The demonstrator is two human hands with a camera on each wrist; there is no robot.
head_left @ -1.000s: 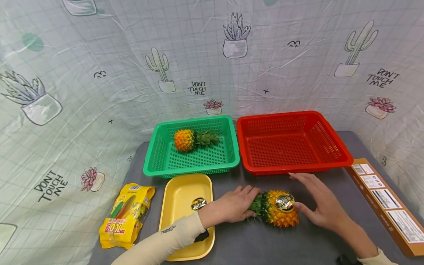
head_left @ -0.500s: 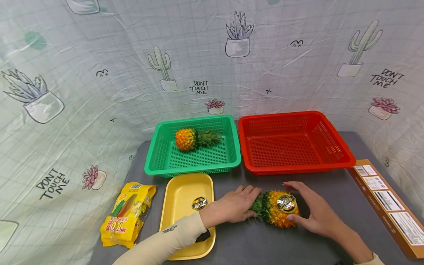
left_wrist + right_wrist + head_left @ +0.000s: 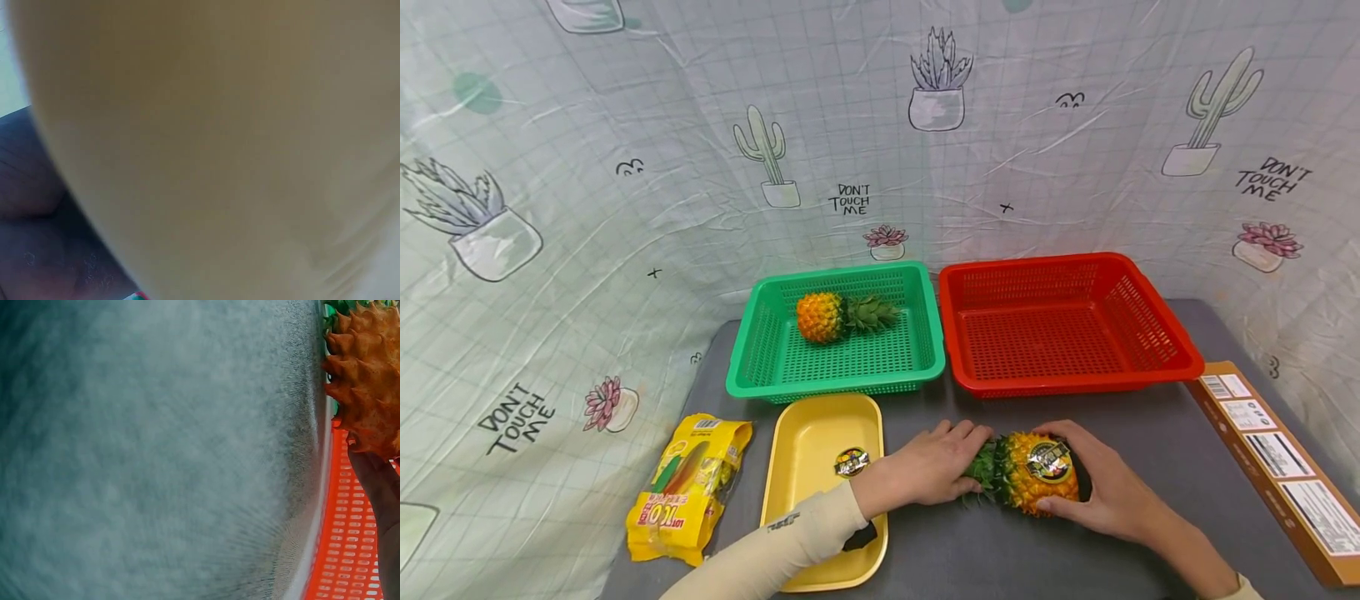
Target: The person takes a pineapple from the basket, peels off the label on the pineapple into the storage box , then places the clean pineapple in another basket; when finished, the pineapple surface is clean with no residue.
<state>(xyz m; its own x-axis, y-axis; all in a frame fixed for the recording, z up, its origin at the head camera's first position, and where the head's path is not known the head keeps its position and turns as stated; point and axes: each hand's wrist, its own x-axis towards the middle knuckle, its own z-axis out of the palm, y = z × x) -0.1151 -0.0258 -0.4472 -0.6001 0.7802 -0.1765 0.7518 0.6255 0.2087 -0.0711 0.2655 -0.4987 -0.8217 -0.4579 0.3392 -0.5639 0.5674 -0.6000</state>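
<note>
A pineapple (image 3: 1026, 479) with a round black-and-gold sticker (image 3: 1048, 462) lies on its side on the dark table, its crown pointing left. My left hand (image 3: 936, 467) holds the leafy crown (image 3: 981, 472) from above, covering most of the leaves. From the right, my right hand (image 3: 1108, 483) grips the pineapple's base, thumb on the near side and fingers curving over the far side. The right wrist view shows the spiky orange fruit (image 3: 369, 381) with fingers (image 3: 378, 481) against it. A beige sleeve (image 3: 206, 150) blocks most of the left wrist view.
Behind stand a green basket (image 3: 835, 390) with another pineapple (image 3: 820, 317) in it and a red basket (image 3: 1067, 385). A yellow tray (image 3: 808, 425) holding a similar sticker (image 3: 852, 461) sits under my left forearm. A yellow bag (image 3: 677, 492) lies left; a long brown box (image 3: 1262, 467) lies right.
My right hand has come left from beside the pineapple's base and closed around it. The left hand has stayed on the crown.
</note>
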